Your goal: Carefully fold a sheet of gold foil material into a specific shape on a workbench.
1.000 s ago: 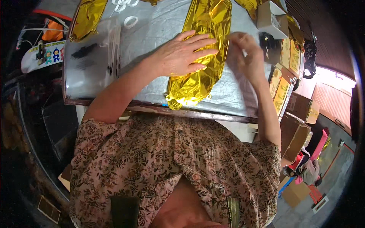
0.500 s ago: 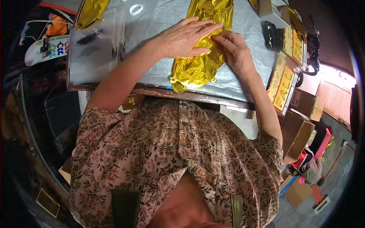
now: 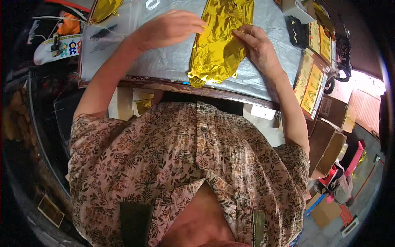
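A flattened, wrinkled gold foil balloon (image 3: 222, 53) lies lengthwise on the silver-grey covered table (image 3: 173, 64), its small tabs near the front edge. On its right edge, the bent fingers and thumb of my right hand (image 3: 260, 48) are closed in a pinch. My left hand (image 3: 170, 29) is at the left side of the foil, palm down, with fingers stretched out and nothing held. Its fingertips reach the foil's left edge; whether they touch it I cannot tell. The left thumb is hidden.
Clear plastic bags (image 3: 103, 61) and another gold foil piece (image 3: 106, 9) lie at the table's left. A white ring (image 3: 152, 4) is at the back. On the right stand a black pouch-like item (image 3: 296, 33), a white box (image 3: 297, 11) and yellow packets (image 3: 311, 88). Cardboard boxes (image 3: 328, 148) stand beyond.
My left hand has lifted off the foil and moved left to its edge, uncovering the middle. My right hand stays at the right edge. The view has shifted slightly.
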Motion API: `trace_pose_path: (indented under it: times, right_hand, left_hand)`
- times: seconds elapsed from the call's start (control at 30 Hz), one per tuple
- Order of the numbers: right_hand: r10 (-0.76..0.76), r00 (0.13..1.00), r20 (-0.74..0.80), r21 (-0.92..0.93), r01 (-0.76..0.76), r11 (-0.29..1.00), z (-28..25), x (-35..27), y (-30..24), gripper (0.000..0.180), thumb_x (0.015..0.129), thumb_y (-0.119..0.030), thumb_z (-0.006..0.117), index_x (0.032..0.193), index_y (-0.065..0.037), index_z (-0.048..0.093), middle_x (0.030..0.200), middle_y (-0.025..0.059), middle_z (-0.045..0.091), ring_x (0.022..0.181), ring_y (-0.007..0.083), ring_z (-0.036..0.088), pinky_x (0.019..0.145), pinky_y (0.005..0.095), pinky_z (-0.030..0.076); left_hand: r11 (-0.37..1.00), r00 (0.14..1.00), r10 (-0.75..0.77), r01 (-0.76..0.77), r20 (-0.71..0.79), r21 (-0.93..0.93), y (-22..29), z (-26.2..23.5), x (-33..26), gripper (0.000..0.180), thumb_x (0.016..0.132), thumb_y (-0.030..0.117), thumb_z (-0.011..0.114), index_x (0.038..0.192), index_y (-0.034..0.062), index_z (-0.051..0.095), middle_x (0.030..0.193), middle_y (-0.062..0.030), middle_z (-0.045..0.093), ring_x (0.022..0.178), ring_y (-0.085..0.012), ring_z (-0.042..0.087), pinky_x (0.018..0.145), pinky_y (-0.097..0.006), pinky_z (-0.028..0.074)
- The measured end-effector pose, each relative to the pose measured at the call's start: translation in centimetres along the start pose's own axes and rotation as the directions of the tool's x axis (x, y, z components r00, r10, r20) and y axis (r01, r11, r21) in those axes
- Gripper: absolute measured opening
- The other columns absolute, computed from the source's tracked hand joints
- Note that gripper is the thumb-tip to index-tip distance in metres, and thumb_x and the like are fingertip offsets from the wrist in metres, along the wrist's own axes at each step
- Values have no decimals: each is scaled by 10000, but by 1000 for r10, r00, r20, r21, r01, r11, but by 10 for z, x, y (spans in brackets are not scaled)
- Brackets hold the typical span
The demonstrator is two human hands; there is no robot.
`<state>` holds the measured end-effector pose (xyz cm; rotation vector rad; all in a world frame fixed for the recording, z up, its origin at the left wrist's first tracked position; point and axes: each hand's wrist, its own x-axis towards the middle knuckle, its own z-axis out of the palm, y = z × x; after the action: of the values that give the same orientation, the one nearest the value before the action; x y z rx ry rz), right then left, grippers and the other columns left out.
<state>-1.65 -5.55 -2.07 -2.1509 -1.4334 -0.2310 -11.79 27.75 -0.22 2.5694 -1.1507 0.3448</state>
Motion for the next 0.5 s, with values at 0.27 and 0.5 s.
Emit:
trace_pose_path:
  times: [0.27, 0.5]
  right_hand:
    - [1, 999, 43, 30, -2, 1000, -2, 1, 9, 364, 904, -10, 715, 1258, -89, 736, 1203, 103, 677, 1072, 298, 652, 944, 349, 532]
    - [-1, 990, 140, 74, -10, 997, -9, 3, 10, 490, 858, 81, 662, 1322, -74, 694, 1337, 154, 605, 1192, 342, 605, 1008, 366, 511]
  left_hand:
    - [983, 983, 178, -180, -45, -34, 2, 17, 42, 452, 840, 33, 718, 1287, 85, 679, 1361, -64, 665, 1271, -274, 617, 1061, -404, 500]
    - [912, 977, -94, 7, -192, -411, -1, 38, 28, 466, 859, 0, 697, 1308, 126, 708, 1316, -71, 716, 1172, -252, 712, 1021, -357, 587]
